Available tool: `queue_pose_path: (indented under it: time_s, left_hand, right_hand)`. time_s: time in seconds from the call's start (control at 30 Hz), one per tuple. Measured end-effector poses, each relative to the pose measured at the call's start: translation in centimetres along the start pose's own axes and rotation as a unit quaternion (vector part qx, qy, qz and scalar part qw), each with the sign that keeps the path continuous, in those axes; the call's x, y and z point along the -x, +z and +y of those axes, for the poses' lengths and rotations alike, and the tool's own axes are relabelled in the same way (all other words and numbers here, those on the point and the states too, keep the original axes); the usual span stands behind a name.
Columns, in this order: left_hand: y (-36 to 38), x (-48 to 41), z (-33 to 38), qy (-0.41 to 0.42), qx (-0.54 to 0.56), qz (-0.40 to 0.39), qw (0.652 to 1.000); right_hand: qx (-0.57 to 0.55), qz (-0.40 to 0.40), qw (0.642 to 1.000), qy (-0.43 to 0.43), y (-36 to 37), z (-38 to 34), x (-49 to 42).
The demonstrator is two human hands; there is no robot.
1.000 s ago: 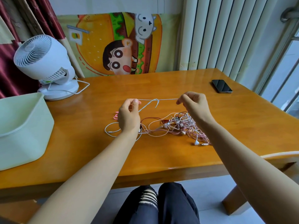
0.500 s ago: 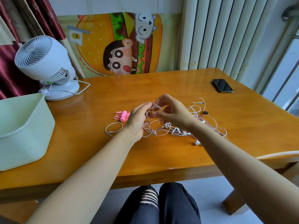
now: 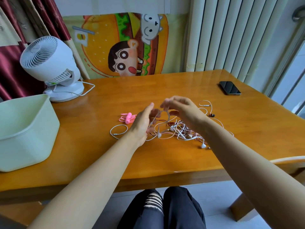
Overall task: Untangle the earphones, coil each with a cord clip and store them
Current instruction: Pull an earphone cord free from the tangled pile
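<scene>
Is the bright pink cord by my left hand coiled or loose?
Coiled: the bright pink cord lies in tight loops cinched at the middle, outside the tangle.

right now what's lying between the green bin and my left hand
Head view: between the green bin and the left hand lie a pink clipped coil and, nearer you, a loose white cord loop.

Person: two bare forearms ending in a left hand point(image 3: 142, 124) and a right hand point(image 3: 184, 113), both uncovered; dark navy-black trousers point(image 3: 179, 210) on both legs, the left knee bearing a ripped patch point(image 3: 152, 201) crossed by pale horizontal threads, the right knee's fabric whole.
</scene>
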State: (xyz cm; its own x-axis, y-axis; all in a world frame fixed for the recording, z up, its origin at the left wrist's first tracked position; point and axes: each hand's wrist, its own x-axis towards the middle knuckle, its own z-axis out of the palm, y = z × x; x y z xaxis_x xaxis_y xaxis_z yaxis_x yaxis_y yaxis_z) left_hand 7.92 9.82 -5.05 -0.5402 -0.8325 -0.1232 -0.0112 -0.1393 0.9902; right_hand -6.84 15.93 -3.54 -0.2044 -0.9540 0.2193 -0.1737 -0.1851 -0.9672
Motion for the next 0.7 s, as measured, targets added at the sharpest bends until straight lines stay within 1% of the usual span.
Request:
queue_pose_path:
  time_s: [0.03,0.07,0.1,0.13,0.17,0.2,0.27,0.33,0.4,0.5,0.53,0.63,0.7]
  left_hand:
    - [-0.2,-0.1,-0.1,-0.005,-0.002,0.013,1.000]
    - [-0.5,-0.1,-0.2,-0.004,-0.007,0.023,1.000]
    - [-0.7,-0.1,-0.2,0.000,-0.017,0.029,0.999]
    - [-0.9,-0.1,-0.2,0.007,-0.033,0.032,0.999]
    - [-1.0,0.0,-0.2,0.015,-0.050,0.033,0.998]
    - [-1.0,0.1,-0.1,0.025,-0.064,0.029,0.997]
    - [-1.0,0.3,0.1,0.055,-0.086,0.014,0.995]
    - [-0.9,0.7,0.2,0.087,-0.096,0.007,0.992]
    - [-1.0,0.9,0.2,0.107,-0.086,0.024,0.990]
    - [-1.5,0.5,-0.1,0.127,-0.048,0.067,0.989]
    - [-1.7,0.2,-0.2,0.136,-0.031,0.079,0.987]
    - [-1.9,-0.2,-0.2,0.185,-0.016,0.116,0.976]
    - [-1.8,-0.5,-0.2,0.210,-0.016,0.164,0.964]
  right_hand:
    - [-0.127,0.020,0.991,0.021,-0.1,-0.3,-0.2]
    - [-0.249,0.034,0.967,0.040,-0.3,-0.7,-0.2]
    - [-0.335,0.048,0.940,0.052,-0.6,-0.8,-0.3]
    - [-0.370,0.060,0.925,0.056,-0.8,-0.8,-0.3]
    - [-0.371,0.068,0.924,0.057,-1.0,-0.6,-0.4]
    - [-0.353,0.075,0.931,0.055,-1.1,-0.3,-0.5]
    - [-0.335,0.103,0.936,0.032,-1.1,0.1,-0.7]
    - [-0.350,0.153,0.924,0.008,-1.3,0.1,-1.0]
    - [-0.366,0.208,0.907,-0.006,-1.5,-0.2,-1.1]
    - [-0.360,0.281,0.890,0.023,-2.3,0.1,-1.3]
    - [-0.346,0.286,0.893,0.035,-2.5,0.2,-1.2]
    - [-0.252,0.267,0.928,0.065,-2.7,0.5,-0.6]
    - [-0.187,0.244,0.949,0.063,-2.7,0.3,0.0]
